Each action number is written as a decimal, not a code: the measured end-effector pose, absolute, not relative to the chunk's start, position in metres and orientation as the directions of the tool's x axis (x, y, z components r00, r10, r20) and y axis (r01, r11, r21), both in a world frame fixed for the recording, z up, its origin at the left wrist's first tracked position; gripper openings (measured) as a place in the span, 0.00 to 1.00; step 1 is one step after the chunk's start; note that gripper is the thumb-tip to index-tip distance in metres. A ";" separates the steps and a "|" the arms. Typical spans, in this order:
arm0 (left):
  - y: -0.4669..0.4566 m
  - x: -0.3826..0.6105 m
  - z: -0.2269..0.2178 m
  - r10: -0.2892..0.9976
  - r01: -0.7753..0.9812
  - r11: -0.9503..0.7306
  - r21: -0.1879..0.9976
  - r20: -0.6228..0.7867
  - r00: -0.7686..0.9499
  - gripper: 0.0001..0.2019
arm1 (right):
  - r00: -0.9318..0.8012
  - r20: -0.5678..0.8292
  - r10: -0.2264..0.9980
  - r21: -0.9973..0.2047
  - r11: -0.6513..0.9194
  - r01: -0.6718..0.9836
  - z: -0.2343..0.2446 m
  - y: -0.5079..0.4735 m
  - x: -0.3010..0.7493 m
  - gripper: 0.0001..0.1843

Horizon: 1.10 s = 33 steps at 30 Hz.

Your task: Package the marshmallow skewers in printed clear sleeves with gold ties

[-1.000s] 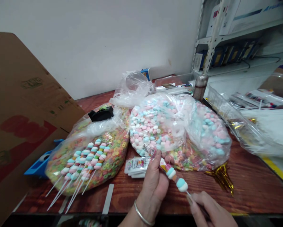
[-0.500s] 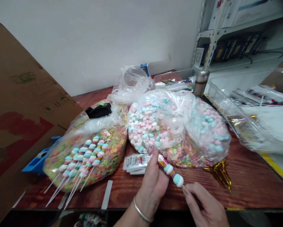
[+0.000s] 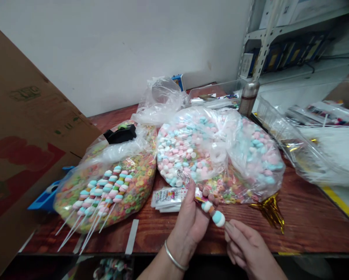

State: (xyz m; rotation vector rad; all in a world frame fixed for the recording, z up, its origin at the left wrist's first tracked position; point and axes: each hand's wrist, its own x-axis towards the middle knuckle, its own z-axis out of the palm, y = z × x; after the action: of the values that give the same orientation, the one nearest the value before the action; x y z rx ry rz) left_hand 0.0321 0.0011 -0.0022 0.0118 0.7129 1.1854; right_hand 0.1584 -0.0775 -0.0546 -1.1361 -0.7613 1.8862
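Head view showed the marshmallow skewer (image 3: 217,218) above the table (image 3: 159,231), left hand (image 3: 194,221) clasped around its upper end and printed wrapper (image 3: 198,193), right hand (image 3: 246,239) pinching its lower tip, seemingly the best hold, since it looked light, soft and easily squashed.

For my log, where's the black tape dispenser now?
Head view, left of centre: the black tape dispenser sits on the bag of coloured rings, beyond the marshmallow skewers.

Wall (image 3: 121,50): pale grey, faintly marked. Desk (image 3: 305,210): reddish-brown wood grain, dark streaks, rear edge along the wall. White slotted-metal shelving (image 3: 263,50) at right. Light: cool, subdued.
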 end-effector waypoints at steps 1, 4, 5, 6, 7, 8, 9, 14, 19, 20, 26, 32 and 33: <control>0.000 0.033 -0.003 0.857 -0.837 0.394 0.380 -0.481 0.185 0.15 | -0.306 -0.451 0.838 -0.755 -0.541 -0.370 -0.054 -0.077 0.157 0.24; -0.002 0.038 -0.003 0.880 -0.821 0.370 0.434 -0.446 0.161 0.15 | -0.257 -0.425 0.868 -0.813 -0.491 -0.312 -0.054 -0.076 0.154 0.25; -0.003 0.039 -0.003 0.879 -0.814 0.373 0.445 -0.451 0.155 0.15 | -0.205 -0.377 0.903 -0.878 -0.419 -0.231 -0.054 -0.077 0.154 0.24; -0.003 0.040 -0.003 0.872 -0.806 0.380 0.453 -0.466 0.149 0.14 | -0.146 -0.308 0.940 -0.935 -0.328 -0.135 -0.054 -0.078 0.153 0.23; -0.003 0.041 -0.004 0.864 -0.800 0.383 0.463 -0.485 0.133 0.13 | -0.088 -0.236 0.968 -0.970 -0.240 -0.045 -0.055 -0.078 0.153 0.22; -0.002 0.041 -0.005 0.857 -0.793 0.377 0.478 -0.504 0.104 0.12 | -0.041 -0.181 0.983 -0.984 -0.180 0.017 -0.055 -0.079 0.153 0.21; -0.001 0.040 -0.006 0.854 -0.786 0.361 0.501 -0.516 0.064 0.11 | -0.010 -0.161 0.987 -0.986 -0.160 0.037 -0.056 -0.080 0.153 0.21; 0.002 0.033 -0.006 0.894 -0.783 0.262 0.564 -0.448 -0.024 0.15 | -0.184 -0.402 0.897 -0.820 -0.442 -0.365 -0.056 -0.077 0.153 0.22; 0.001 0.027 0.004 0.910 -0.850 0.333 0.410 -0.377 0.174 0.11 | -0.394 -0.469 0.791 -0.501 -0.605 -0.619 -0.045 -0.073 0.156 0.19; 0.001 0.027 0.005 0.901 -0.846 0.357 0.397 -0.387 0.198 0.10 | -0.409 -0.470 0.782 -0.480 -0.615 -0.625 -0.043 -0.074 0.156 0.18; 0.006 0.027 -0.001 0.849 -0.826 0.353 0.439 -0.521 0.085 0.08 | -0.207 -0.330 0.921 -0.865 -0.382 -0.325 -0.051 -0.077 0.161 0.19; 0.006 0.033 -0.003 0.825 -0.799 0.342 0.494 -0.565 0.004 0.10 | -0.076 0.407 0.910 -0.741 0.378 0.555 -0.067 -0.080 0.173 0.05; 0.005 0.035 -0.003 0.816 -0.797 0.341 0.498 -0.578 -0.013 0.11 | -0.105 0.502 0.858 -0.635 0.449 0.628 -0.069 -0.080 0.173 0.07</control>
State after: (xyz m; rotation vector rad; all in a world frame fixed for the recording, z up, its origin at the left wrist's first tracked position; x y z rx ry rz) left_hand 0.0347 0.0053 -0.0028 0.0246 0.9361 1.2777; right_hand 0.1731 -0.0804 -0.0686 -1.2646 -1.8213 0.3289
